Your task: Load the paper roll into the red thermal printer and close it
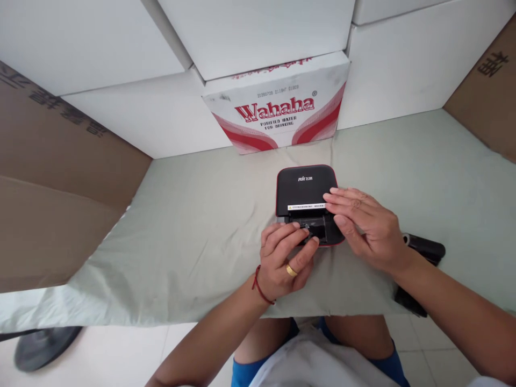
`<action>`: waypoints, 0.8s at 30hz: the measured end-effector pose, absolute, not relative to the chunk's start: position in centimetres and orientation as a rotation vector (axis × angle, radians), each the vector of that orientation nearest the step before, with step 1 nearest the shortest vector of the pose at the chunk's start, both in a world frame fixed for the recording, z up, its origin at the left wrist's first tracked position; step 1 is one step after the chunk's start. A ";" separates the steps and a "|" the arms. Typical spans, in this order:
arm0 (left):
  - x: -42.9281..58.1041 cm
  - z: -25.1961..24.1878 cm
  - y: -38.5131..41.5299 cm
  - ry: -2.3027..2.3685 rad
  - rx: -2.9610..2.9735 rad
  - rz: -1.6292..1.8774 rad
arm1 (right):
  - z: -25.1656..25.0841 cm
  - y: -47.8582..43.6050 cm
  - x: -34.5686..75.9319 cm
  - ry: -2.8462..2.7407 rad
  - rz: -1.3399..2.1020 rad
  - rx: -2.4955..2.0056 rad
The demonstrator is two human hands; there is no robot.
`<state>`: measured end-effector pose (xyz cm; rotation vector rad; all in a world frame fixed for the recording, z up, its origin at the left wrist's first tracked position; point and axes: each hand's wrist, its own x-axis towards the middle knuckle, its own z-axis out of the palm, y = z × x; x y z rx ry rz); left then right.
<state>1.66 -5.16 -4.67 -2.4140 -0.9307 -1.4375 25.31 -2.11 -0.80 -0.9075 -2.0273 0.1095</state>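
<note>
Your left hand (pixel 284 260) sits just below the black device (pixel 305 188) at frame centre, fingertips pinching its near end, perhaps on a small catch there. Your right hand (pixel 363 228) lies open, flat on the device's right side. The device rests on the table (pixel 193 226).

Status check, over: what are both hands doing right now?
Left hand pinching device at near end. Right hand flat on top. Black object by right wrist, not blocking.

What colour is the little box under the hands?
The box is black with a red edge; head view.
</note>
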 end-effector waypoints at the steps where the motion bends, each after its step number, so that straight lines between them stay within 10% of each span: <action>1: 1.7 -4.7 -5.1 -0.926 -2.417 -1.441 | -0.6 -2.3 25.2 -2.047 0.072 -0.925; 24: 0.5 -5.5 -4.4 -0.920 -2.384 -1.653 | -1.2 -5.1 23.5 -2.286 -0.210 -1.070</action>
